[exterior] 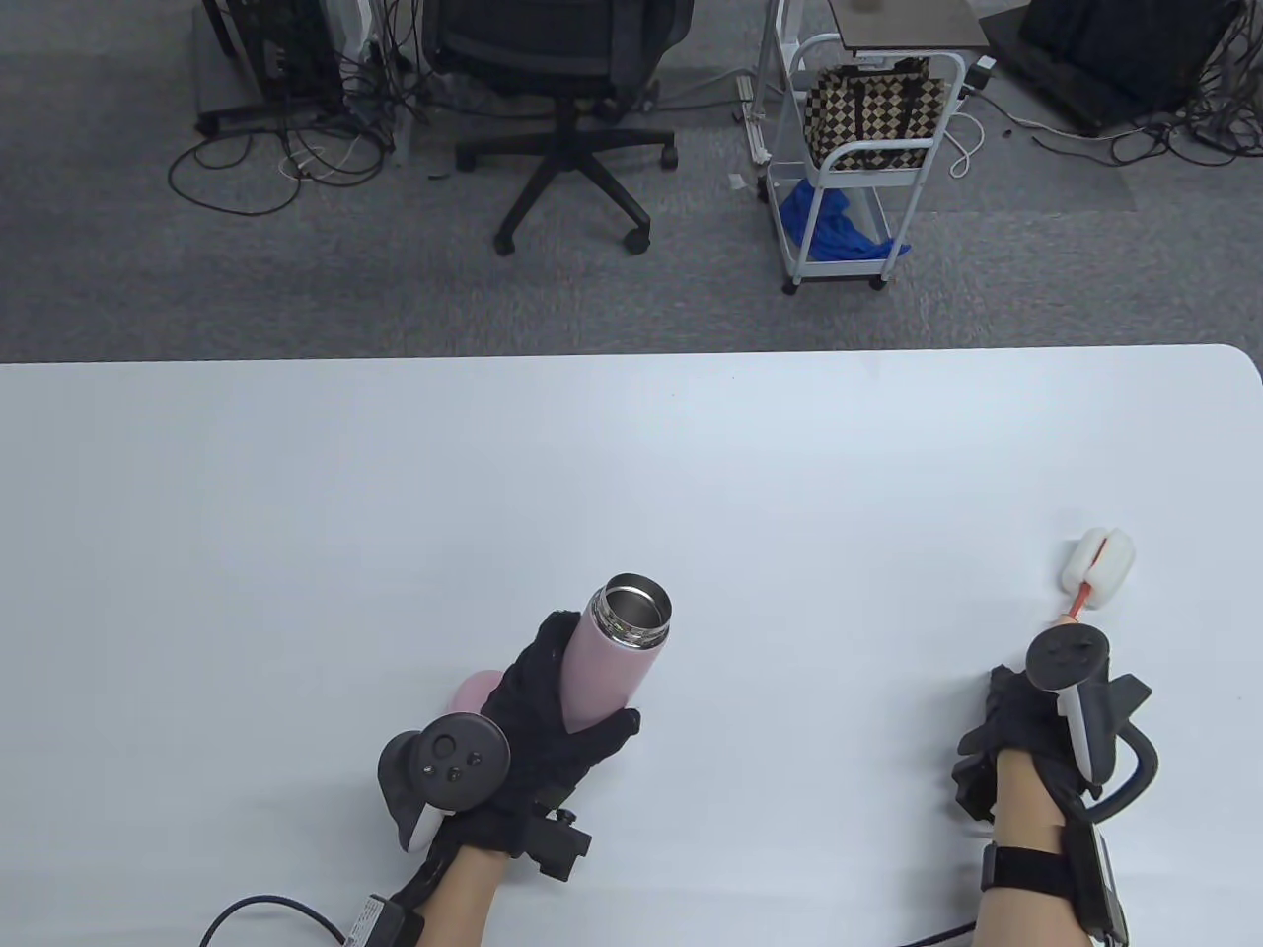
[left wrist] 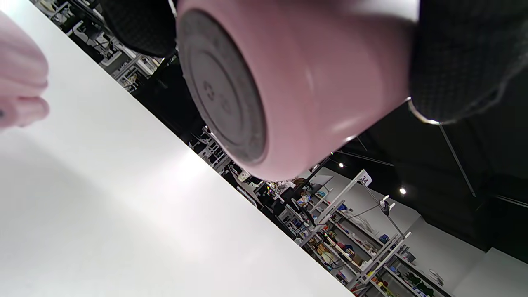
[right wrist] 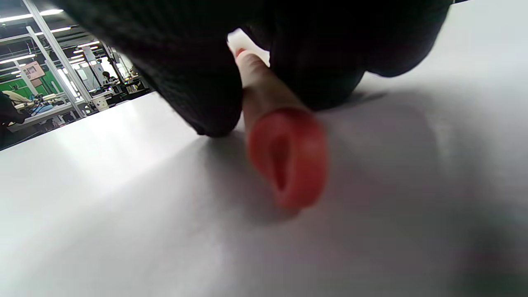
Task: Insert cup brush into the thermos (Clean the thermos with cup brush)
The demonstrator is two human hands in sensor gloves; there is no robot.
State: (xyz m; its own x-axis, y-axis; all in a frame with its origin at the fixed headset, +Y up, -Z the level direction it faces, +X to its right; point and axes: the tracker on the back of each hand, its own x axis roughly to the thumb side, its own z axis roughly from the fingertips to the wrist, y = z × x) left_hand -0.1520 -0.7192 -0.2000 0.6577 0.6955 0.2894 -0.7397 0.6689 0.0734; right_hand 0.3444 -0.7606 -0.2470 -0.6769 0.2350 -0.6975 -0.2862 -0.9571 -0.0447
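Note:
My left hand (exterior: 553,710) grips a pink thermos (exterior: 614,659) around its body and holds it tilted, its open steel mouth (exterior: 633,609) pointing up and away. The left wrist view shows its grey base (left wrist: 220,86) lifted off the white table (left wrist: 103,214). The cup brush lies on the table at the right, with its white sponge head (exterior: 1101,560) pointing away. My right hand (exterior: 1026,730) closes around its handle; in the right wrist view the cream handle (right wrist: 264,90) runs between my gloved fingers (right wrist: 189,82), and its red end loop (right wrist: 288,156) sticks out near the table.
The thermos's pink lid (exterior: 472,692) lies on the table behind my left hand and also shows in the left wrist view (left wrist: 20,82). Beyond the table's far edge (exterior: 631,355) stand an office chair (exterior: 562,99) and a white cart (exterior: 858,148).

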